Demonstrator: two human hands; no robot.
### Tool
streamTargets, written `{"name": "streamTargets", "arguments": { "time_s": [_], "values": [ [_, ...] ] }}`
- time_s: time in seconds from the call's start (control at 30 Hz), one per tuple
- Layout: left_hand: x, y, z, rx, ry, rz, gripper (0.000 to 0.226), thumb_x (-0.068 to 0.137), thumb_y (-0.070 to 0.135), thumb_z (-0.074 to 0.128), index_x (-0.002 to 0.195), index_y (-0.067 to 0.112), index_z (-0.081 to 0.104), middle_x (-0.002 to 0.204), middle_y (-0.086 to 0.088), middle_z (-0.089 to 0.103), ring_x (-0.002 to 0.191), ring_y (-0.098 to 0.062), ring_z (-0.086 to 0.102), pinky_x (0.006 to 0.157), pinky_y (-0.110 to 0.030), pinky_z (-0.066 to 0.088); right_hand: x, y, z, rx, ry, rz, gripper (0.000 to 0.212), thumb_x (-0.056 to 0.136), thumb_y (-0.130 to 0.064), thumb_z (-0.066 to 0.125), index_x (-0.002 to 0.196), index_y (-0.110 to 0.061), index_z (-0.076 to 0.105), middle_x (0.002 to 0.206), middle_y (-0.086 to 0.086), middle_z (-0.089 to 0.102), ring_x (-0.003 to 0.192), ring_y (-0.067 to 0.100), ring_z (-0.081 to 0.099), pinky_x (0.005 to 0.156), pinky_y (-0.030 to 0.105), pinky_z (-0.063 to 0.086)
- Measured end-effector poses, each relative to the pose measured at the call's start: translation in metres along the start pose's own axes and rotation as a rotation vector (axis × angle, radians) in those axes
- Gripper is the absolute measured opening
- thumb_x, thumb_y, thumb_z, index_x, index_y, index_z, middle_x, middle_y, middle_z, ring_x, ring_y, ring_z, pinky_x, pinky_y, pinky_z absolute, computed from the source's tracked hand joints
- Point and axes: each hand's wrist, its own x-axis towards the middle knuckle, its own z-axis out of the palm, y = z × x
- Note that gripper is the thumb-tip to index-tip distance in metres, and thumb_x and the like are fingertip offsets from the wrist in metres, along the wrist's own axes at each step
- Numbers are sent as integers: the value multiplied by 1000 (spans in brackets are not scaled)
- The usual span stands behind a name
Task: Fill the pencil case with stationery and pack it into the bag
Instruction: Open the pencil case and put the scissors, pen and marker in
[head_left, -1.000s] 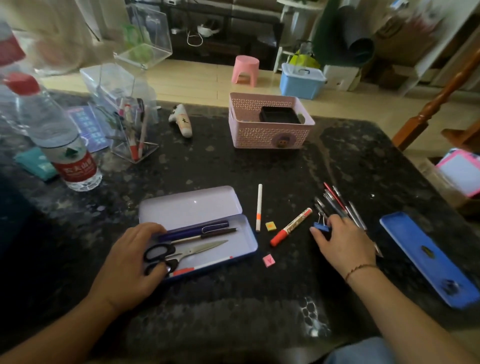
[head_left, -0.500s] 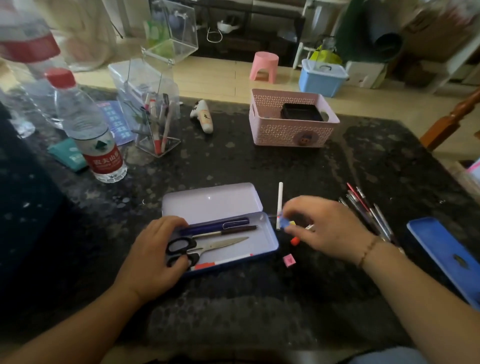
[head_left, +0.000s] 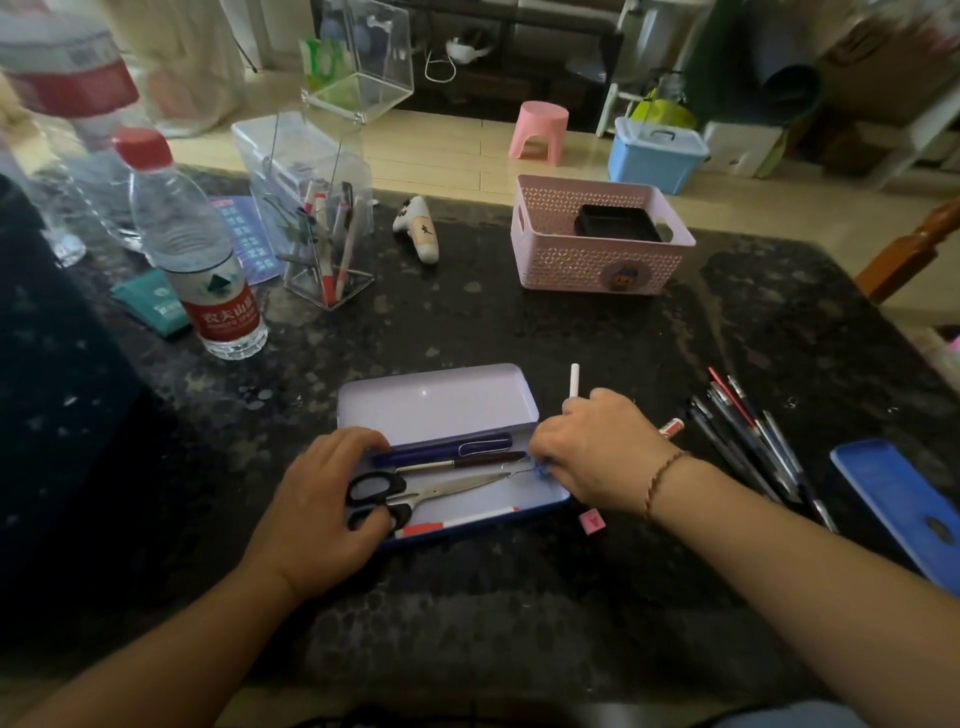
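An open tin pencil case (head_left: 436, 410) lies in front of me on the dark table, lid tipped back. Inside are a blue pen (head_left: 441, 449), a thin dark pen, black-handled scissors (head_left: 415, 493) and a white-and-red pen along the front wall. My left hand (head_left: 322, 509) rests on the case's left end, fingers over the scissor handles. My right hand (head_left: 597, 457) sits over the case's right end, pinching a small blue binder clip (head_left: 540, 469) down inside it. A white pen (head_left: 574, 382) and a red marker tip (head_left: 672, 427) stick out behind that hand. No bag is in view.
Several loose pens (head_left: 748, 441) lie to the right, beside a blue lid (head_left: 904, 509). A small pink eraser (head_left: 592, 521) lies by the case's front corner. Farther back stand a pink basket (head_left: 597, 265), a clear pen holder (head_left: 327, 249) and a water bottle (head_left: 197, 260).
My right hand picked the blue binder clip from beside the loose pens and carried it left into the case's right end. My left hand stayed on the case.
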Motion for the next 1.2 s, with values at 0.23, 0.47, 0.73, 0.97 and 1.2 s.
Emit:
{"name": "streamTargets", "arguments": {
  "time_s": [0.23, 0.47, 0.73, 0.97, 1.2],
  "values": [
    [0, 1, 0, 8, -3, -7, 50, 66, 42, 55, 114, 42, 40, 111, 18, 47, 102, -5, 48, 92, -31, 42, -4, -10, -4, 68, -2, 31, 44, 87, -62, 46, 115, -30, 59, 113, -6, 60, 98, 16, 52, 77, 32, 45],
    [-1, 1, -1, 4, -5, -21, 51, 66, 42, 54, 115, 35, 46, 112, 14, 50, 103, -8, 50, 92, -37, 46, 0, -6, -9, 143, -87, 149, 31, 84, -56, 58, 105, -34, 64, 109, -6, 53, 103, 16, 47, 82, 32, 45],
    [-1, 3, -1, -10, -9, -37, 50, 65, 43, 53, 114, 36, 45, 111, 11, 51, 103, -11, 51, 93, -41, 48, -2, -3, -5, 265, -130, 167, 30, 85, -54, 58, 109, -36, 63, 108, -8, 53, 101, 13, 48, 86, 32, 48],
    [0, 3, -2, -11, -19, -39, 51, 64, 45, 52, 113, 37, 45, 111, 12, 51, 102, -9, 51, 92, -38, 48, -59, 1, -6, 347, 79, 438, 26, 84, -58, 51, 83, -32, 56, 75, -16, 54, 74, 2, 52, 69, 26, 50],
    [0, 1, -2, -10, -32, -44, 49, 63, 45, 57, 109, 52, 40, 113, 13, 51, 104, -9, 50, 92, -37, 45, -121, 56, 40, 530, 51, 944, 5, 87, -36, 62, 85, -36, 58, 71, -13, 60, 67, 0, 56, 61, 24, 50]
  ]
}}
